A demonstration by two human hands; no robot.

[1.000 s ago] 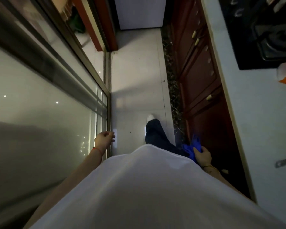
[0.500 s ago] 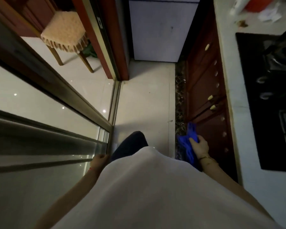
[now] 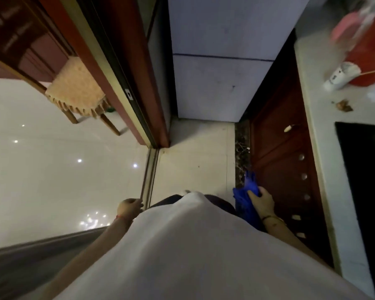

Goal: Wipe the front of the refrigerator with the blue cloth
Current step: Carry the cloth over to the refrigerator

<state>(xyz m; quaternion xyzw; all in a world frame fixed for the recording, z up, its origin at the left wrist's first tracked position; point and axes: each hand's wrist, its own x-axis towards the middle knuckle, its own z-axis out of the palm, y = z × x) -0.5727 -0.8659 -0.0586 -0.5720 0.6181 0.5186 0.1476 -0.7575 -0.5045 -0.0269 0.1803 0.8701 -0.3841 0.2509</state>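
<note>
Narrow kitchen floor [image 3: 193, 152] of pale tiles runs ahead between a glass sliding door [image 3: 52, 169] on the left and dark red cabinets [image 3: 284, 165] on the right.

The fingers of the right hand [image 3: 261, 201] are curled around the blue cloth [image 3: 247, 195] and grip it. The cloth hangs bunched from this hand, just beside the cabinet fronts, low at the person's right side. The fingers of the left hand [image 3: 129, 207] are loosely curled and hold nothing; the hand hangs near the metal frame of the sliding door, and whether it touches the frame I cannot tell. A red string is around the left wrist, and a thin bracelet is on the right wrist.

The refrigerator [image 3: 221, 83] stands at the far end of the floor, its white front well apart from the cloth. A counter [image 3: 318, 131] lies above the cabinets, with a black stove [image 3: 364, 161] near its front edge and a red container [image 3: 368, 50] at its far end. Behind the glass stands a chair [image 3: 78, 92] with a beige cushion.
</note>
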